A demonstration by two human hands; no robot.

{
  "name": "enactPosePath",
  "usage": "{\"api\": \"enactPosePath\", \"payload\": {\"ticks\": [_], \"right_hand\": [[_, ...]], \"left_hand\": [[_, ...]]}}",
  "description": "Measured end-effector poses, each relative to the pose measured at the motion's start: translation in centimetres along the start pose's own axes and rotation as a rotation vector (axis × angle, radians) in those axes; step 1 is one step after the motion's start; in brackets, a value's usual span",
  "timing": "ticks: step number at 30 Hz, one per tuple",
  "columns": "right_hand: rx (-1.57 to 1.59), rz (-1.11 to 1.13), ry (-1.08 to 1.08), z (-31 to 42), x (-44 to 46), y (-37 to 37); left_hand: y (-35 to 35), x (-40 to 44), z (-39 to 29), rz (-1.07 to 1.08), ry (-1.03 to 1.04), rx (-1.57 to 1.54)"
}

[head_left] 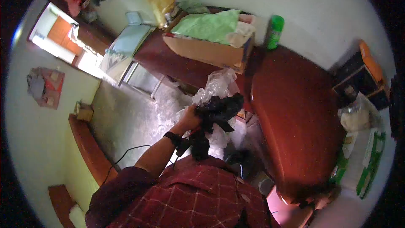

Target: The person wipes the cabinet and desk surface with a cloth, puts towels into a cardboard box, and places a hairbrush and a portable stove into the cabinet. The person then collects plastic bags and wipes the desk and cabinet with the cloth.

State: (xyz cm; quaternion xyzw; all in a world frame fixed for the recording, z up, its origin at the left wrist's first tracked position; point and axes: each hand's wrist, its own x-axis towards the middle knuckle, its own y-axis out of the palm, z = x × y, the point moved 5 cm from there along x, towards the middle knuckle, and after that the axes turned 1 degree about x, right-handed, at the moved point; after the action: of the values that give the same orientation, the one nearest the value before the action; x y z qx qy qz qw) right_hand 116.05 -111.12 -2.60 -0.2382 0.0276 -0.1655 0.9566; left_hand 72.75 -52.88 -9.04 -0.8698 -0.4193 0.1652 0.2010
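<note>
My left hand (190, 120), with a black band (173, 138) at the wrist, reaches forward at the middle of the view. Its fingers are wrapped round a crumpled black bundle (221, 109), which could be cloth or plastic; its exact kind does not show. Dark strips hang from the bundle, and another dark lump (200, 145) is just below, close to my shirt. Behind the bundle rises a crumpled clear plastic bag (219, 85), and I cannot tell whether my fingers touch it too. My right hand is out of sight.
A reddish-brown counter (295, 114) curves along my right. On it stand a cardboard box (206, 52) with a green cloth (209, 26) and a green spray can (275, 31). A black-and-orange box (363, 74) is far right. A thin cable (126, 152) runs at my left.
</note>
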Motion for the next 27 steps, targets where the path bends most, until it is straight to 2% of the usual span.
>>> {"api": "enactPosePath", "payload": {"ticks": [1,3,4,8,10,11,12,14,15,16,17,19,21,22,24,25,26,27], "right_hand": [[-0.117,-0.026,-0.043,-0.3,-1.0,-0.1],[-0.412,-0.086,-0.102,-1.1,-3.1,-0.7],[-0.582,-0.112,-0.115,-1.6,-4.7,-0.5],[-1.164,-0.15,-0.177,-3.2,-11.6,4.4],[-1.261,-0.162,-0.351,-4.9,-14.0,7.4],[-1.281,-0.179,-0.474,-6.0,-14.6,9.0],[-1.289,-0.203,-0.496,-7.1,-14.9,10.5],[-1.004,-0.053,-0.595,-7.9,-16.7,14.5],[-0.86,0.029,-0.634,-7.7,-17.6,16.3],[-0.89,0.114,-0.492,-2.9,-23.1,17.1],[-0.927,0.195,-0.35,3.6,-30.4,17.6],[-0.956,0.292,-0.431,7.0,-35.2,20.6],[-0.492,0.367,-1.062,6.7,-36.7,25.7],[-0.169,0.701,-0.821,6.4,-37.9,28.8],[0.164,1.03,-0.522,9.1,-44.1,32.5],[0.171,1.057,-0.497,11.4,-47.7,32.9],[0.128,1.066,-0.643,11.7,-48.8,35.1],[0.085,1.078,-0.787,11.3,-49.9,37.9]], "left_hand": [[-1.4,-0.9,-0.3,-0.022,-0.001,-0.017],[-4.8,-3.8,-1.5,-0.022,0.099,0.209],[-6.1,-4.9,0.8,-0.076,-0.047,-0.046],[-12.1,-7.6,8.7,-0.192,-0.048,0.004],[-15.9,-10.2,10.6,-0.293,0.042,0.087],[-18.0,-11.7,12.5,-0.249,-0.149,0.094],[-20.2,-13.4,11.3,-0.321,-0.241,0.016],[-24.4,-16.0,18.5,-0.468,-0.014,0.047],[-26.7,-17.6,15.7,-0.52,-0.147,-0.09],[-28.6,-19.2,17.0,-0.52,-0.154,-0.036],[-30.2,-21.1,20.6,-0.628,-0.188,-0.292],[-34.0,-24.3,21.1,-0.731,-0.151,-0.19],[-36.1,-27.1,24.4,-0.791,-0.079,-0.065],[-36.8,-28.4,25.7,-0.812,-0.056,-0.028],[-37.9,-30.9,27.0,-0.928,-0.058,-0.253],[-38.1,-31.8,28.4,-0.938,-0.065,-0.27],[-38.6,-33.0,29.3,-0.967,-0.067,-0.001],[-38.7,-34.1,30.4,-0.976,-0.144,0.069]]}}
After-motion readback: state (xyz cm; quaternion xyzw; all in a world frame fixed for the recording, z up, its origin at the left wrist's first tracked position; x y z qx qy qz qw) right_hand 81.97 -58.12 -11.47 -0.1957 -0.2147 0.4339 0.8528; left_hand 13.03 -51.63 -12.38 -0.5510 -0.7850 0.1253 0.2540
